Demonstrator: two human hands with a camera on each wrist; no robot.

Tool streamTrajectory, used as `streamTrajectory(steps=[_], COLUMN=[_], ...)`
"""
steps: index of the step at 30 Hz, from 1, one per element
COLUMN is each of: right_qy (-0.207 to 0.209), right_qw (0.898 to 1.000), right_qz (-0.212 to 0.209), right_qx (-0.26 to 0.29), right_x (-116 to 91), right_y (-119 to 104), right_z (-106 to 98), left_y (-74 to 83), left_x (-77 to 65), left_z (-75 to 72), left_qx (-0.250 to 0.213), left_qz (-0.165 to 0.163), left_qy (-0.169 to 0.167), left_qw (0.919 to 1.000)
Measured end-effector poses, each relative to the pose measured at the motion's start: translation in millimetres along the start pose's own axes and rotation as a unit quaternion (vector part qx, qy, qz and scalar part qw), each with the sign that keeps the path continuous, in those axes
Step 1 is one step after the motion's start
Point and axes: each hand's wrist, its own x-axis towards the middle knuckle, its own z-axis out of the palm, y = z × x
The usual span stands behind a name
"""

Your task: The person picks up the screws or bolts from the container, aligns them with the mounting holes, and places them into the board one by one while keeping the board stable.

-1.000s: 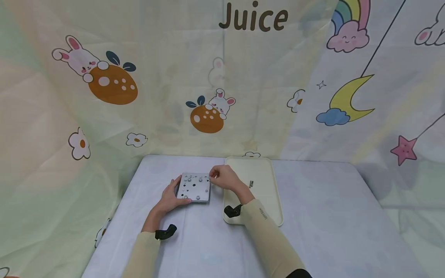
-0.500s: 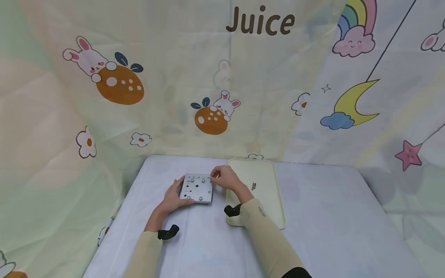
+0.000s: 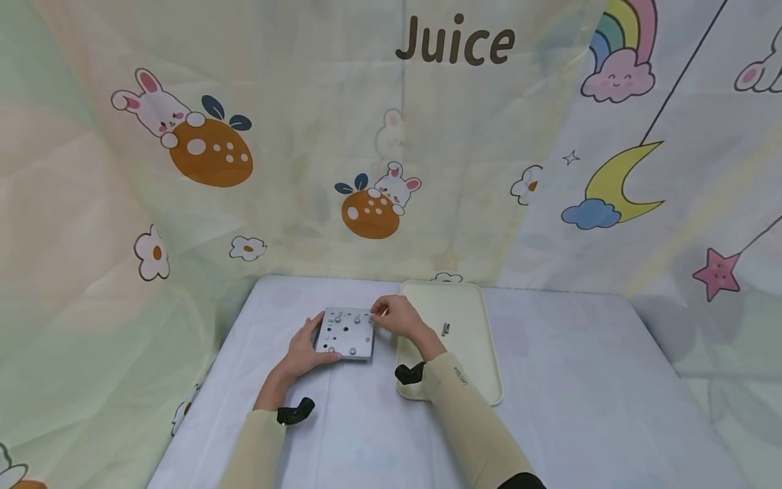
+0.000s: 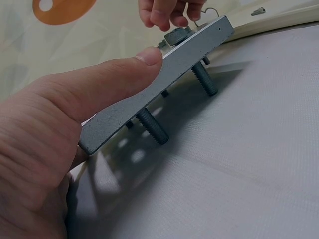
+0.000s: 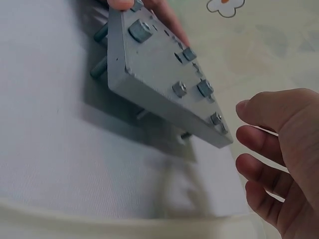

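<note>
A silver metal plate (image 3: 345, 333) with holes and several socket-head screws stands over the table, threaded shanks (image 4: 152, 125) sticking out beneath it. My left hand (image 3: 303, 350) grips its left side; the thumb (image 4: 130, 69) lies along the near edge in the left wrist view. Beside the far right corner is my right hand (image 3: 397, 314), its fingers loosely bent. In the right wrist view a small gap separates those fingertips (image 5: 244, 133) from a corner screw (image 5: 216, 118), and nothing shows between thumb and forefinger. Whether the shanks touch the cloth is unclear.
A cream tray (image 3: 473, 367) lies right of the plate, partly under the right forearm. A few small screws (image 3: 446, 329) lie in it. White cloth (image 3: 568, 380) covers the table, and a printed curtain (image 3: 293, 136) hangs behind and at the sides.
The head view has shifted slightly. Both hands keep their places at the plate, and the plate stays put; the right fingers move only a little at the corner.
</note>
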Motion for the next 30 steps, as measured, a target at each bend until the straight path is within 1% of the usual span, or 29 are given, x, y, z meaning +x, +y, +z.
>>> streamTrajectory(steps=[4, 9, 11, 15, 21, 26, 30], right_qy=[0.002, 0.015, 0.023, 0.040, 0.048, 0.039, 0.038], right_qw=[1.000, 1.000, 0.999, 0.999, 0.996, 0.995, 0.995], right_qz=[0.007, 0.019, 0.023, 0.030, 0.074, 0.090, 0.078], right_qx=[-0.006, -0.010, -0.007, -0.010, -0.026, -0.036, -0.041], right_x=[-8, -20, -27, -39, -60, -77, -83], right_y=[11, 36, 45, 66, 95, 113, 123], right_z=[-8, -23, -31, -48, -69, -78, -80], left_y=[1.5, 2.6, 2.7, 3.2, 1.5, -3.4, -3.6], left_x=[0.7, 2.5, 3.9, 6.6, 8.6, 5.4, 4.8], left_z=[0.7, -0.8, -1.8, -4.0, -2.7, -1.0, 0.6], left_qx=[0.003, 0.002, 0.002, 0.005, 0.007, 0.009, 0.006], left_qz=[0.011, 0.007, 0.001, 0.002, 0.012, 0.006, 0.009], left_qy=[-0.004, -0.011, -0.013, -0.012, -0.012, -0.018, -0.014], left_qw=[0.9999, 0.9999, 0.9999, 0.9999, 0.9998, 0.9998, 0.9998])
